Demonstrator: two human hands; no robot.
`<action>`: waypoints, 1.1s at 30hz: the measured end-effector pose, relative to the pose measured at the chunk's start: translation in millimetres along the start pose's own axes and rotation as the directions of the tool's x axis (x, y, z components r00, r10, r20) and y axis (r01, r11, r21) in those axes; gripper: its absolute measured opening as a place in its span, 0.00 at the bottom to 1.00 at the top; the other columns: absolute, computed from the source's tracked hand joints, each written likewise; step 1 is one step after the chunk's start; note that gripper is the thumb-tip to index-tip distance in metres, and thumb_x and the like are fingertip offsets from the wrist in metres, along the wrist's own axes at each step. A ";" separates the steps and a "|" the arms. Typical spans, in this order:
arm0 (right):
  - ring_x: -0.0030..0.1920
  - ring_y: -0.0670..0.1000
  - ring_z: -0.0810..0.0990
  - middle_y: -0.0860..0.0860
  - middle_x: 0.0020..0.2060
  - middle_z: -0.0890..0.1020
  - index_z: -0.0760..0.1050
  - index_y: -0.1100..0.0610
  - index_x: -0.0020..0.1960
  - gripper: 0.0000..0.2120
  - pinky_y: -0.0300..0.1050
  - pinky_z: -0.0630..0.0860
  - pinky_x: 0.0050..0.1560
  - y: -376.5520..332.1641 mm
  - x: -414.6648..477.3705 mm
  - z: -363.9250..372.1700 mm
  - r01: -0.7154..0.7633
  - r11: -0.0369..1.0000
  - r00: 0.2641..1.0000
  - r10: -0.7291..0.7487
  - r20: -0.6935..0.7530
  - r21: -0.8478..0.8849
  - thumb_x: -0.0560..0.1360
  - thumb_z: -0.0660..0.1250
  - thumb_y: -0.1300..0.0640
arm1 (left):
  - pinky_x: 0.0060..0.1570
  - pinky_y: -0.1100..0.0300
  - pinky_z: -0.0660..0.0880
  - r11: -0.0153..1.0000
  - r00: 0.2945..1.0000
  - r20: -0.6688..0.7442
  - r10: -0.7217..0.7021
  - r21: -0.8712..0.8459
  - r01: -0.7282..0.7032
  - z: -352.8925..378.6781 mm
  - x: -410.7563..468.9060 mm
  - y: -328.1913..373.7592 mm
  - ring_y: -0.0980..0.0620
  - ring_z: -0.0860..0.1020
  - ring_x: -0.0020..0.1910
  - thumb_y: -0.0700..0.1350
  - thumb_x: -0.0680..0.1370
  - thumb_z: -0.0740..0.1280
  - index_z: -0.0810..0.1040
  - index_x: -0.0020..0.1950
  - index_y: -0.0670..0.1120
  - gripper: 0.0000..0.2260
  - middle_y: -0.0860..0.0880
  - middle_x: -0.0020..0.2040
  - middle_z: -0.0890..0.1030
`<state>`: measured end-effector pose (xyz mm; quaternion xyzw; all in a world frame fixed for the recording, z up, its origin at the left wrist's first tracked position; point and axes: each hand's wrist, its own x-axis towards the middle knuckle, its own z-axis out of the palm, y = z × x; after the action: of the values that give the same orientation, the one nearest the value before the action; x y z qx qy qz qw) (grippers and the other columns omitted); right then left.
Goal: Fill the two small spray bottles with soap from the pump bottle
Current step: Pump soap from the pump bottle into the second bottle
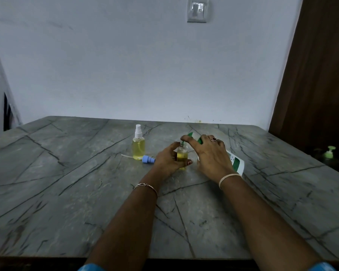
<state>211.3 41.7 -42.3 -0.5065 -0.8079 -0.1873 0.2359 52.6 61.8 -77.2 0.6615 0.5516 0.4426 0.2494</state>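
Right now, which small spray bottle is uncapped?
The spray bottle gripped by the left hand: bare neck, blue sprayer lying nearby. The other bottle stands apart, white sprayer on.

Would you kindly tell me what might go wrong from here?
The pump bottle leans tilted under the right hand; its green nozzle could slip off the narrow mouth of the open small bottle and spill soap. That bottle, gripped by the left hand, already holds plenty of yellow soap, so it may overflow.
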 end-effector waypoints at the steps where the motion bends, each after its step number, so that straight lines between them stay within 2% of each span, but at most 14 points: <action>1: 0.62 0.58 0.71 0.55 0.58 0.73 0.53 0.38 0.74 0.34 0.56 0.66 0.64 -0.6 0.5 -0.2 -0.007 1.000 1.000 0.007 -0.002 -0.002 0.76 0.64 0.59 | 0.59 0.52 0.76 1.000 1.000 0.002 0.003 -0.007 -0.003 -0.1 -0.5 0.6 0.50 0.82 0.52 0.51 0.67 0.78 0.71 0.68 0.50 0.32 0.46 0.51 0.84; 7: 0.63 0.58 0.71 0.55 0.60 0.73 0.56 0.41 0.73 0.31 0.55 0.65 0.64 -4.9 3.8 -1.2 -0.020 1.000 1.000 0.021 -0.024 0.009 0.75 0.64 0.59 | 0.56 0.60 0.75 1.000 1.000 0.003 0.018 -0.009 -0.018 -1.2 -5.3 6.6 0.51 0.81 0.52 0.49 0.68 0.78 0.71 0.67 0.50 0.30 0.46 0.52 0.84; 11: 0.63 0.58 0.71 0.55 0.60 0.73 0.55 0.41 0.73 0.31 0.55 0.64 0.65 -4.1 1.8 -2.2 -0.020 1.000 1.000 0.020 -0.023 -0.004 0.76 0.63 0.59 | 0.59 0.54 0.76 0.999 1.000 0.007 0.011 -0.031 -0.011 0.1 -4.9 5.4 0.50 0.82 0.52 0.51 0.67 0.78 0.70 0.68 0.50 0.32 0.46 0.53 0.84; 14: 0.62 0.58 0.71 0.55 0.58 0.73 0.54 0.40 0.74 0.33 0.55 0.66 0.64 -3.0 -0.2 -0.9 -0.008 1.000 1.000 0.008 -0.023 0.005 0.76 0.63 0.61 | 0.61 0.52 0.75 1.000 1.000 -0.004 -0.005 -0.029 0.005 -0.4 -5.2 6.0 0.50 0.81 0.54 0.52 0.68 0.77 0.69 0.70 0.49 0.33 0.45 0.56 0.83; 18: 0.61 0.58 0.72 0.55 0.57 0.73 0.53 0.39 0.74 0.35 0.56 0.66 0.63 -1.6 -1.0 0.3 -0.005 1.000 1.000 0.005 -0.013 0.000 0.75 0.64 0.62 | 0.60 0.50 0.76 1.000 1.000 -0.001 -0.001 -0.010 0.001 0.7 -4.1 4.1 0.49 0.81 0.53 0.53 0.68 0.77 0.70 0.68 0.50 0.32 0.46 0.54 0.83; 26: 0.62 0.58 0.72 0.55 0.59 0.74 0.59 0.42 0.71 0.32 0.56 0.66 0.64 -7.0 1.8 -3.7 -0.035 0.999 0.999 0.035 -0.017 0.023 0.73 0.67 0.61 | 0.58 0.54 0.76 1.000 1.000 -0.012 0.001 0.025 -0.001 1.9 -2.8 4.4 0.50 0.82 0.51 0.53 0.68 0.77 0.71 0.68 0.51 0.31 0.46 0.52 0.84; 29: 0.62 0.58 0.72 0.55 0.59 0.74 0.58 0.41 0.72 0.33 0.55 0.66 0.64 -5.4 1.3 -2.5 -0.031 0.999 0.999 0.031 -0.031 0.016 0.73 0.67 0.60 | 0.58 0.53 0.76 1.000 1.000 -0.018 0.004 0.009 -0.004 3.2 -3.3 4.0 0.50 0.82 0.51 0.53 0.68 0.77 0.71 0.68 0.51 0.31 0.46 0.52 0.84; 33: 0.62 0.58 0.72 0.55 0.58 0.73 0.53 0.38 0.74 0.35 0.56 0.66 0.65 -2.9 -0.9 -1.0 -0.025 0.999 1.000 0.025 -0.008 0.021 0.75 0.65 0.60 | 0.57 0.56 0.76 1.000 1.000 -0.029 0.004 0.016 -0.003 2.0 -4.4 6.3 0.50 0.82 0.51 0.53 0.68 0.77 0.71 0.69 0.49 0.31 0.46 0.53 0.84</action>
<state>209.2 39.3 -42.2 -0.5133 -0.8024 -0.1779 0.2470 57.5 56.3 -74.4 0.6581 0.5575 0.4480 0.2352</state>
